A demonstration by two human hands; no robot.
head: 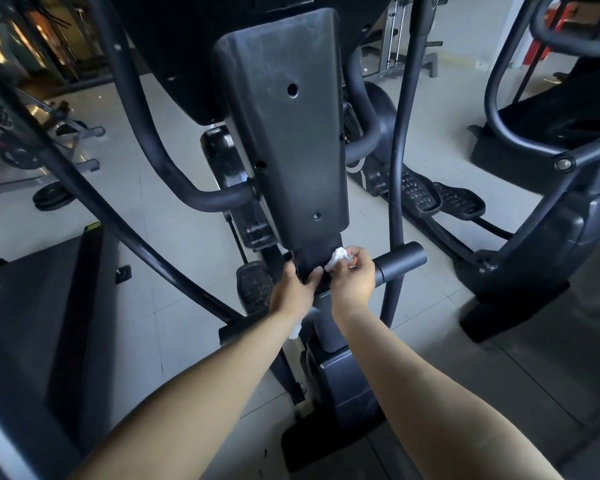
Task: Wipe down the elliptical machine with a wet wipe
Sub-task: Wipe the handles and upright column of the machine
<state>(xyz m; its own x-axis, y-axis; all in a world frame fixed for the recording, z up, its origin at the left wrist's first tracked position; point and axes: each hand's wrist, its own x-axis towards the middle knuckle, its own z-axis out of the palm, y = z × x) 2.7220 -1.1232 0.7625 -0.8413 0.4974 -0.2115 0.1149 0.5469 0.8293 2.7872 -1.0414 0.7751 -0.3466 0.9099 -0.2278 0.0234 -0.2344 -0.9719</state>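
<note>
The black elliptical machine (284,140) fills the middle of the view, its wide dusty column cover narrowing to a post (314,258) below. My right hand (352,278) pinches a crumpled white wet wipe (336,258) against the right side of that post. My left hand (293,289) grips the post's lower left edge, thumb on the left and fingers wrapped round the front. A second bit of white wipe (295,330) shows under my left wrist.
Curved handlebar tubes (146,140) pass on both sides, and a short black cylinder (400,261) juts out right of my right hand. Another elliptical (541,216) stands to the right, a treadmill (32,306) to the left. Weight plates (52,199) lie on the tiled floor.
</note>
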